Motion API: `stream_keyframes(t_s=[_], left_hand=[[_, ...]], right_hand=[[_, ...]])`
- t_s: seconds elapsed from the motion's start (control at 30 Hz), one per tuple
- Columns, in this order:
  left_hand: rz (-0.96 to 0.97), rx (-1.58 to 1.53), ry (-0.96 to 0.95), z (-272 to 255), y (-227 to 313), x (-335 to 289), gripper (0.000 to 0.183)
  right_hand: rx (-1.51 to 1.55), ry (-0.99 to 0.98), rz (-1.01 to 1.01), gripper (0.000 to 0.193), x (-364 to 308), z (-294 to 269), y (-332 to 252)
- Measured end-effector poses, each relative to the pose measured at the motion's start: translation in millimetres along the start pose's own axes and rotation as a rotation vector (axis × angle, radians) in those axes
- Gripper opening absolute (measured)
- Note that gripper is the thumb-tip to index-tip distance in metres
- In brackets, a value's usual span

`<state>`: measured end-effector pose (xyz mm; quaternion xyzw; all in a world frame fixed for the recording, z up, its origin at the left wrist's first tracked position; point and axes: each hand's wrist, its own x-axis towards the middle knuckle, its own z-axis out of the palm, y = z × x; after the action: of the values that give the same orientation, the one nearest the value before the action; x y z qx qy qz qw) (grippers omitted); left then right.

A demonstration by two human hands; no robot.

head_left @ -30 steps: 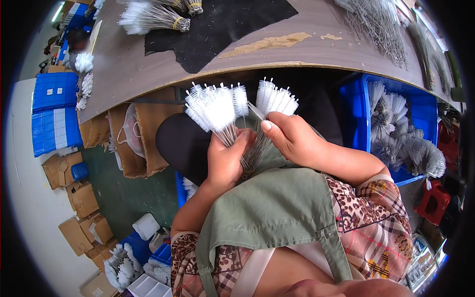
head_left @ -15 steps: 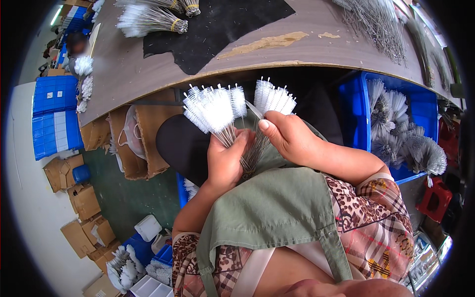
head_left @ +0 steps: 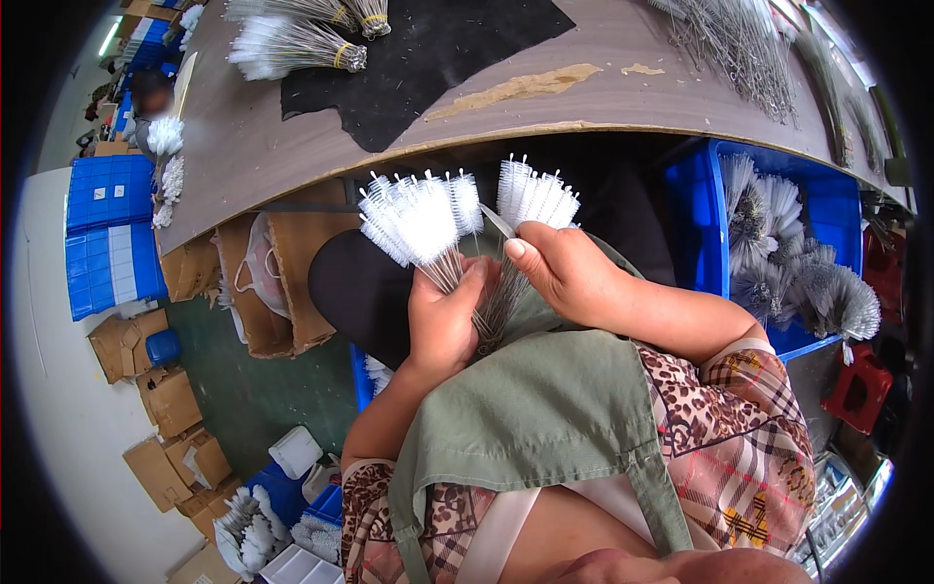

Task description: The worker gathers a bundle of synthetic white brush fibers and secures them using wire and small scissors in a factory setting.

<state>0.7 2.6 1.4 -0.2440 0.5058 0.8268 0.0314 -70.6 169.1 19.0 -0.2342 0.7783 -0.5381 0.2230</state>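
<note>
My left hand (head_left: 440,316) is closed round the wire stems of a fanned bunch of white-bristled tube brushes (head_left: 413,222), heads up. One brush stands slightly apart at the fan's right side. Just right of it is a second group of tube brushes (head_left: 537,198), whose stems run down beside my left fingers. My right hand (head_left: 574,273) is closed on a thin, pointed metal blade (head_left: 498,221), thumb along it. The blade's tip points up and left, between the two groups. Whether my hidden right fingers also touch the second group, I cannot tell.
Above my hands runs the table's edge (head_left: 486,138). On the table lie a black sheet (head_left: 409,78), tied brush bundles (head_left: 292,47) and loose wire brushes (head_left: 739,58). A blue crate (head_left: 700,214) of brushes stands at right, an open cardboard box (head_left: 292,273) at left.
My hands and the brushes keep almost the same place. The blade's tip has shifted very slightly left and down; the whole view has moved a little.
</note>
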Motion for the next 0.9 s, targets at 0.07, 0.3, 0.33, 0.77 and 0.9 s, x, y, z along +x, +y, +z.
stream_keyframes(t_s=[0.07,0.3,0.33,0.77,0.9], left_hand=[[0.006,0.009,0.025,0.3,-1.0,0.3,0.015],[-0.018,0.034,0.024,1.0,0.4,0.5,0.016],[-0.014,0.029,0.027,1.2,0.1,0.0,0.016],[0.000,0.044,0.045,3.2,1.7,-1.4,0.018],[-0.010,0.040,0.024,-0.8,-0.8,0.6,0.017]], right_hand=[[-0.002,0.004,-0.005,0.034,0.1,-0.1,0.0],[0.002,0.009,0.005,0.033,0.1,0.5,0.2],[0.002,0.010,0.004,0.033,0.1,0.4,0.3],[-0.014,0.028,-0.020,0.035,0.0,3.3,4.7],[-0.020,0.043,-0.038,0.038,-0.2,4.6,6.7]])
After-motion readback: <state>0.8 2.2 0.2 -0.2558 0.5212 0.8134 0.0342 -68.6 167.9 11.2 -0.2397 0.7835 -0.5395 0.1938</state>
